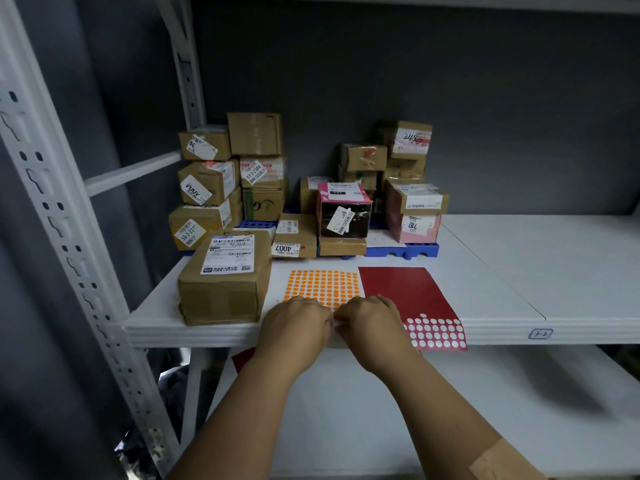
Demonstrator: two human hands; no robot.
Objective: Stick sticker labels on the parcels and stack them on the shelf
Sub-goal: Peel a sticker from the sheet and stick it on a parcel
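The near edge of the orange round-dot sticker sheet (323, 285) is pinched by the left hand (294, 323) and right hand (372, 323), fingers curled narrow. A dot is seemingly being peeled for the brown cardboard parcel (225, 278) kept just left.

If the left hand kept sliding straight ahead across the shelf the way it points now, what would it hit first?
Probably nothing at once: the left hand would cross the flat orange sticker sheet, then likely meet the parcel marked 4007; depth is uncertain.
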